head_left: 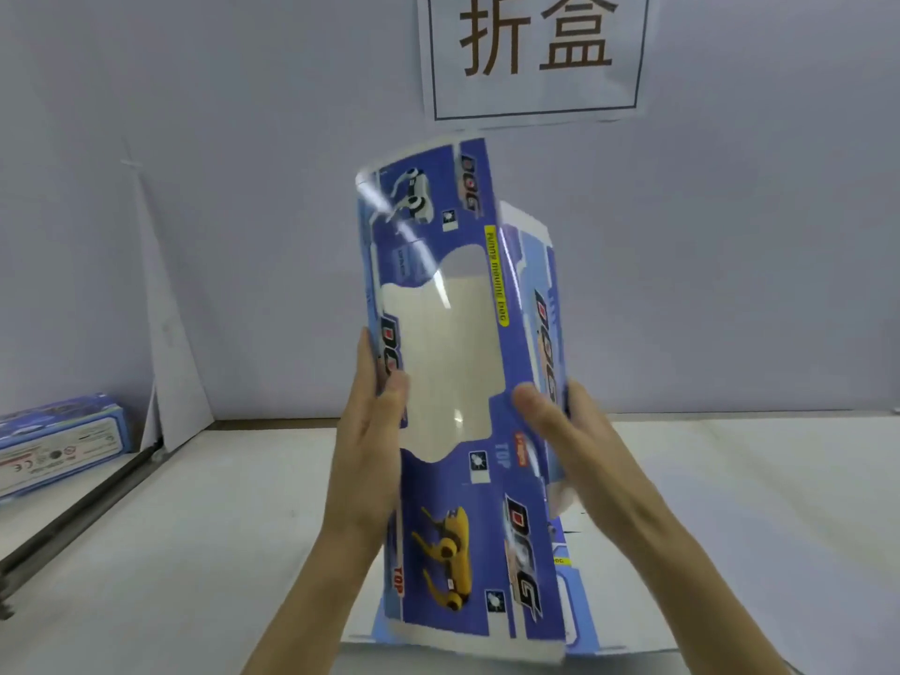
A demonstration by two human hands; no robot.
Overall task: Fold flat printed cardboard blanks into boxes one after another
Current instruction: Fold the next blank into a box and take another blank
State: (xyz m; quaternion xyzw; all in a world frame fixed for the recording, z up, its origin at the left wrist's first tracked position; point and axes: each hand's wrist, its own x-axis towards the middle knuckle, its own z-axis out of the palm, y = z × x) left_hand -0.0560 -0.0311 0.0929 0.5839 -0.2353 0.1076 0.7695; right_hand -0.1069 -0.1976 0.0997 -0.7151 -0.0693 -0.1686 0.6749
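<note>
Pale wall (243, 236) fills the background, with a paper sign (535, 56) at 12 o'clock above a white table (195, 528). At the centre, a blue cardboard blank (438, 484) with a clear window is held up off the table. Its long axis runs nearly upright, from 6 o'clock to 12 o'clock, and its top leans slightly toward 11 o'clock. The printed face is turned toward the person.

The left hand (370, 431) pinches the blank's left edge, thumb on the front and straight fingers close together behind. The right hand (574, 445) pinches the right edge the same way, its fingers mostly hidden. Both forearms rise from 6 o'clock.

A finished box (58, 440) lies at 9 o'clock beside a dark rail (83, 504). Another printed sheet (582, 606) lies on the table at 5 o'clock.
</note>
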